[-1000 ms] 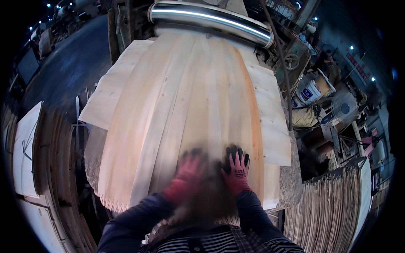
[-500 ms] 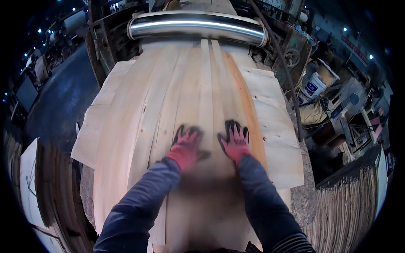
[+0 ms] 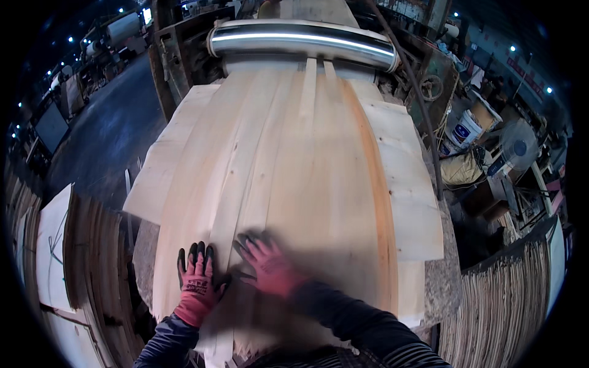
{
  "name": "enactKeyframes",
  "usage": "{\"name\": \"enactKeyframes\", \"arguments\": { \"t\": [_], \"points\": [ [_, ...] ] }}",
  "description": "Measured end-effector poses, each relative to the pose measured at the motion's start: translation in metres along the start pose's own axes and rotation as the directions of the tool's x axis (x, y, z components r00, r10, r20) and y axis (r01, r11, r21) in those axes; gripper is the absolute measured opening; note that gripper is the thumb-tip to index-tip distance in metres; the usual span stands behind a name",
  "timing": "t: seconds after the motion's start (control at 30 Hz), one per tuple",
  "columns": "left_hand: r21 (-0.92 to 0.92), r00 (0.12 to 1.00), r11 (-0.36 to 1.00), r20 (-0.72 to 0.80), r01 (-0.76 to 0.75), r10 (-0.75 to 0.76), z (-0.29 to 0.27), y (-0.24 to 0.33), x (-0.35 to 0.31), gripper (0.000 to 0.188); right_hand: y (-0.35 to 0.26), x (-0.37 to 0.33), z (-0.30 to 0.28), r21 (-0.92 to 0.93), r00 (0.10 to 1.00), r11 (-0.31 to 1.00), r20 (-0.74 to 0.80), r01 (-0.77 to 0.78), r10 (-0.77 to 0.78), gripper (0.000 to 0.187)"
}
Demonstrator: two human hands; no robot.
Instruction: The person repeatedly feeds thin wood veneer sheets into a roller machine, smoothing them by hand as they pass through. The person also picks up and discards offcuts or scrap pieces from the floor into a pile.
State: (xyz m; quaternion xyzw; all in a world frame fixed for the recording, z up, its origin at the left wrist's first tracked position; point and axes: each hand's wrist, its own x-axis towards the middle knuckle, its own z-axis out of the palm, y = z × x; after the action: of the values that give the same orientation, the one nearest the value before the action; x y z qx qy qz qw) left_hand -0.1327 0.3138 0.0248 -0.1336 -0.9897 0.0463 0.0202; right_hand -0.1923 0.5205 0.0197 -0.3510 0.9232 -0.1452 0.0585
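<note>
A dim workshop with a dark floor and small overhead lights surrounds a work surface covered in thin, pale wood sheets. The sheets run lengthwise from near the person's body to a shiny metal roller at the far end; an orange-brown streak marks their right side.

Two hands in pink gloves with black fingertips lie palm down over the near part of the sheets, left of centre. The left hand points straight ahead, its fingers extended and slightly parted, its thumb out toward the right; its forearm rises from the lower edge. The right hand is just beside it, with the forearm slanting in from the lower right so that the fingers point forward and left. These are spread and somewhat blurred. Neither hand grips anything; how firmly they press cannot be told.

Stacked sheets stand at right, near a fan.
</note>
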Motion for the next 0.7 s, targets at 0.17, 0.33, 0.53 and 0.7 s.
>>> {"name": "enactKeyframes", "arguments": {
  "t": [0.17, 0.33, 0.53, 0.7],
  "points": [
    [-0.259, 0.996, 0.963, 0.038, -0.071, 0.083, 0.032, 0.03, -0.041, 0.074, -0.016, -0.043, 0.02, -0.213, 0.985, 0.962, -0.024, -0.17, 0.169, 0.07],
    [-0.339, 0.989, 0.931, -0.107, -0.137, 0.106, 0.056, 0.072, -0.053, 0.073, -0.005, -0.136, 0.008, -0.216, 0.944, 0.92, -0.035, -0.327, 0.328, 0.068],
    [-0.287, 0.963, 0.921, -0.133, -0.263, 0.234, 0.048, 0.088, 0.001, 0.07, 0.007, -0.142, 0.015, -0.199, 0.88, 0.896, -0.359, -0.397, 0.31, 0.063],
    [-0.245, 0.979, 0.955, -0.156, -0.165, 0.129, 0.02, 0.078, 0.017, 0.076, 0.011, -0.139, 0.009, -0.136, 0.83, 0.832, -0.255, -0.538, 0.496, 0.068]
  ]
}}
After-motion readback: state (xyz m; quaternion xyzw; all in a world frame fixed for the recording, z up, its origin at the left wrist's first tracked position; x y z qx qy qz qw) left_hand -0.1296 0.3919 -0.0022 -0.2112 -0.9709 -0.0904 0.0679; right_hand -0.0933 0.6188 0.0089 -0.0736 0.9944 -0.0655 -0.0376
